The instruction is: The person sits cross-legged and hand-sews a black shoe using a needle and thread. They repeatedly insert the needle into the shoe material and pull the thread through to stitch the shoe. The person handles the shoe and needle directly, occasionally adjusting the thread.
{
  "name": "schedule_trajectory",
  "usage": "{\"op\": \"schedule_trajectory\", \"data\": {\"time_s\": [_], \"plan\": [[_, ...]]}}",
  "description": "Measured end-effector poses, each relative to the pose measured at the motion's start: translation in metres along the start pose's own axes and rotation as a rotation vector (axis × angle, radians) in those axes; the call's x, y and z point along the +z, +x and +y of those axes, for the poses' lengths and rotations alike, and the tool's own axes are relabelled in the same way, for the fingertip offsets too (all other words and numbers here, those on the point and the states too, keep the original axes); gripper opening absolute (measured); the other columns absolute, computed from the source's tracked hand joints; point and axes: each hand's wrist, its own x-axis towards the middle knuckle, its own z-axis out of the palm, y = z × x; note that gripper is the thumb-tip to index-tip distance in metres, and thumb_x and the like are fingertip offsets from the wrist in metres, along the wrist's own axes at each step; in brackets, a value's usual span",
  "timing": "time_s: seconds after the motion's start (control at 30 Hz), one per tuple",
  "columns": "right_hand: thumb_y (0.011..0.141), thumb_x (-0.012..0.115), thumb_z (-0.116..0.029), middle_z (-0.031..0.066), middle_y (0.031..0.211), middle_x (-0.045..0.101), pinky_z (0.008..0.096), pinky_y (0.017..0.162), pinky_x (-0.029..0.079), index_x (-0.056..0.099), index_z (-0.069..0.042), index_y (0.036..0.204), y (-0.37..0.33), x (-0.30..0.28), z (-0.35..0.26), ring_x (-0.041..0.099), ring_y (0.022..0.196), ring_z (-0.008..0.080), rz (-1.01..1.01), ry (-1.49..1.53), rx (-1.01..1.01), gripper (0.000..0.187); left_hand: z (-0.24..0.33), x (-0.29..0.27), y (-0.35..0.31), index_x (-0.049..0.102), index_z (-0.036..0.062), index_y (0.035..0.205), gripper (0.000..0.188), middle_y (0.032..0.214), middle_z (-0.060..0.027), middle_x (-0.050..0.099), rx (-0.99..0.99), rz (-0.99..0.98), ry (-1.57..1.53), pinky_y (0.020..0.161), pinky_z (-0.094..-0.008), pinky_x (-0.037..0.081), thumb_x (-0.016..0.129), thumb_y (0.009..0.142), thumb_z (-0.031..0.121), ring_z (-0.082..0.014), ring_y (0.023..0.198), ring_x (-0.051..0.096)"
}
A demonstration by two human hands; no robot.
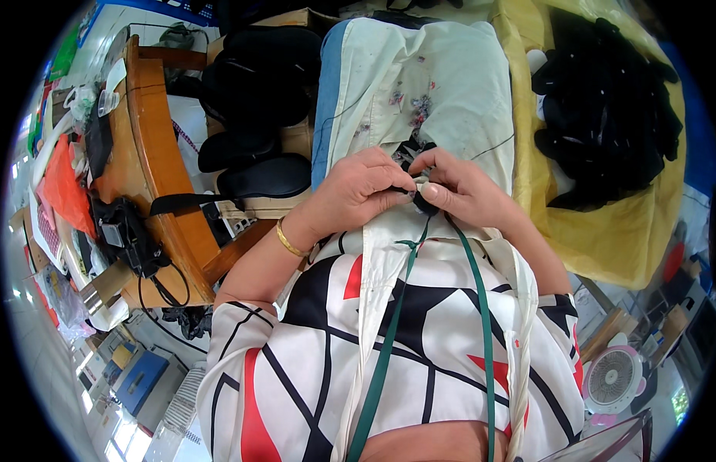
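Both my hands meet over my lap, close in front of my chest. My left hand (365, 189) is closed, thumb and fingertips pinching the edge of a small black piece (425, 203). On its other side my right hand (462, 185) pinches the same piece, thumb laid across it. Fingers hide most of the piece, so its exact kind does not show. A pale cloth (469, 85) covers my lap, with thread scraps (421, 108) scattered on it. Two dark green strands of a cord (481, 300) hang from above down to the hands.
At left, a box (300, 138) holds black padded pieces (265, 73) beside a wooden table (154, 146) with a black device (127, 235). At right, yellow sheeting (604, 239) bears a heap of black pieces (608, 115). A small fan (613, 377) stands at lower right.
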Motion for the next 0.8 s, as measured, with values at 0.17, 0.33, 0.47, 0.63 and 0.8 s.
{"op": "schedule_trajectory", "data": {"time_s": [0.17,0.33,0.47,0.63,0.8], "plan": [[0.095,0.063,-0.017,0.0079,0.077,0.063,0.0318,0.062,0.045,0.050,-0.004,0.121,0.003,0.006,-0.009,0.056,0.064,0.0183,0.029,-0.075,0.034,0.032,-0.004,0.006,0.001,0.071,0.0043,0.097,0.020,0.085,-0.0075,0.064,-0.055,-0.083,0.063,0.069,-0.0309,0.048,0.078,0.078,0.006,-0.0231,0.078,0.061],[0.091,0.064,-0.014,0.0082,0.082,0.067,0.0354,0.059,0.047,0.061,-0.003,0.099,0.007,0.001,-0.006,0.062,0.066,0.0253,0.310,-0.361,-0.162,0.014,-0.007,0.009,0.002,0.071,0.0044,0.095,0.017,0.078,-0.0105,0.062,-0.254,0.013,-0.028,0.065,-0.0334,0.046,0.075,0.080,0.008,-0.0256,0.072,0.059],[0.081,0.071,-0.017,0.0031,0.082,0.062,0.0350,0.059,0.051,0.065,-0.011,0.087,0.012,0.010,-0.005,0.063,0.077,0.0235,0.347,-0.860,-0.518,0.011,-0.004,0.006,0.008,0.072,0.0048,0.096,0.018,0.079,-0.0110,0.063,-0.193,-0.007,0.060,0.066,-0.0326,0.047,0.075,0.079,0.009,-0.0242,0.071,0.060],[0.087,0.066,-0.015,0.0021,0.088,0.061,0.0298,0.060,0.051,0.060,-0.009,0.086,0.013,0.035,-0.031,0.062,0.076,0.0205,0.286,-0.716,-0.777,0.009,-0.017,0.013,0.008,0.071,0.0073,0.093,0.014,0.082,-0.0108,0.067,-0.137,0.042,0.151,0.071,-0.0395,0.050,0.072,0.081,0.014,-0.0320,0.080,0.062],[0.104,0.052,-0.019,0.0016,0.074,0.062,0.0258,0.054,0.048,0.050,-0.008,0.106,-0.007,0.002,-0.023,0.061,0.063,0.0107,0.190,0.631,0.026,0.011,-0.014,0.004,0.009,0.070,0.0079,0.092,0.013,0.084,-0.0099,0.067,-0.114,0.142,0.245,0.071,-0.0398,0.050,0.071,0.081,0.014,-0.0314,0.082,0.062]]}}
